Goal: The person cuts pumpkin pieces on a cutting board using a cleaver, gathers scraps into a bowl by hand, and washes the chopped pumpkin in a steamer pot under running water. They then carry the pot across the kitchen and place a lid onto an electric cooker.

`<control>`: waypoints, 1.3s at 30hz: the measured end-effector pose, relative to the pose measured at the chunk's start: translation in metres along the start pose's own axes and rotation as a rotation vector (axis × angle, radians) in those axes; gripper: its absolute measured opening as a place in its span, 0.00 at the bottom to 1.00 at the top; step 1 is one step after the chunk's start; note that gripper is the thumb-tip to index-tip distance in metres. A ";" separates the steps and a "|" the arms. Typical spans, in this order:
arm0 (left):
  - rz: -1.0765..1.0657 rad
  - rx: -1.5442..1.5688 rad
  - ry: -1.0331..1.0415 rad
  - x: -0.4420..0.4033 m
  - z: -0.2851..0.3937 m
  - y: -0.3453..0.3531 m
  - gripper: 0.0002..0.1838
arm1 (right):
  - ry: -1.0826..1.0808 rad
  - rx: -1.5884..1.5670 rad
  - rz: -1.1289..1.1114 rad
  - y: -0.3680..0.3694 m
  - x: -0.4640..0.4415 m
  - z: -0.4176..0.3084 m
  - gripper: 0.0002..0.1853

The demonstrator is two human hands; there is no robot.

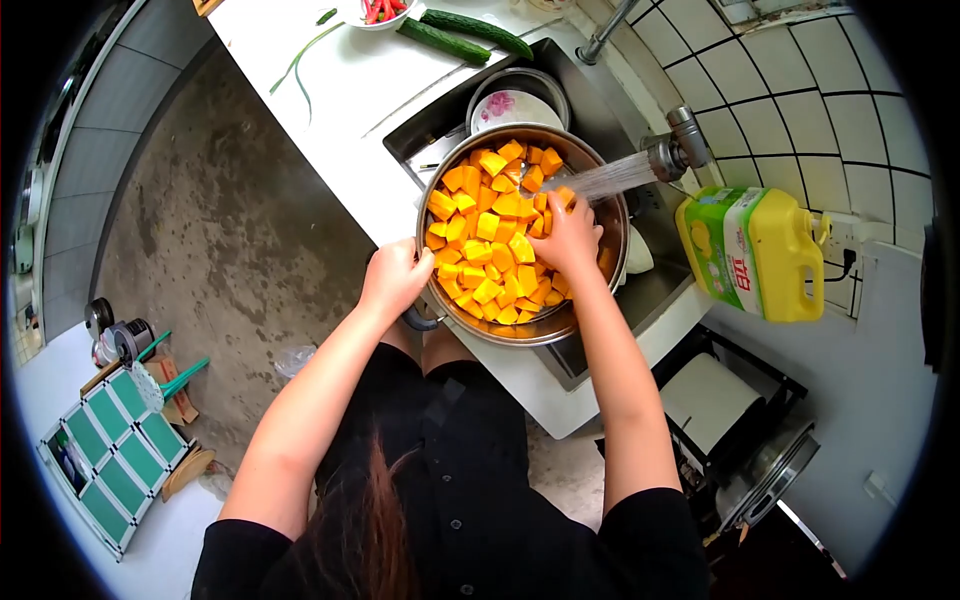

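Observation:
A large round metal pan (pixel 609 290) full of orange cubes (pixel 487 226) rests over the sink. Its left rim is gripped by my left hand (pixel 394 281), the fingers closed round it beside a dark handle (pixel 420 321). My right hand (pixel 570 235) reaches inside at the right, its fingers bent among the cubes; whether they hold a piece is hard to make out. Water (pixel 612 178) sprays from the faucet (pixel 677 150) into the pan just above that hand.
Behind the pan, a metal bowl and a flowered dish (pixel 512 107) stand in the sink (pixel 410 137). Two cucumbers (pixel 445 41) and a bowl of red peppers (pixel 383 12) lie on the counter (pixel 340 90). A yellow jug (pixel 755 252) stands at the right.

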State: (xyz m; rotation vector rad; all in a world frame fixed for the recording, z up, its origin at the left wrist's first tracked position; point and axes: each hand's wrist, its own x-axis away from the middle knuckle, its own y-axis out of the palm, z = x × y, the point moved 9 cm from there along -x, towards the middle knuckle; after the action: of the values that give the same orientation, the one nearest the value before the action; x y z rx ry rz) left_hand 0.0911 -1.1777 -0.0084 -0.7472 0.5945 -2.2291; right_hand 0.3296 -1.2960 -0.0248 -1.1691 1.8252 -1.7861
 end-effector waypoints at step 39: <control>-0.011 0.026 0.010 0.002 0.006 -0.002 0.18 | -0.045 -0.074 0.121 -0.010 -0.034 -0.059 0.27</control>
State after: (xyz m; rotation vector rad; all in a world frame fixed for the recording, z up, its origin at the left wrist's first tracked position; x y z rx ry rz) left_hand 0.0927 -1.1794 -0.0025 -0.7280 0.5668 -2.2479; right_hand 0.3104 -1.2304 -0.0165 -1.0905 1.9083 -1.6262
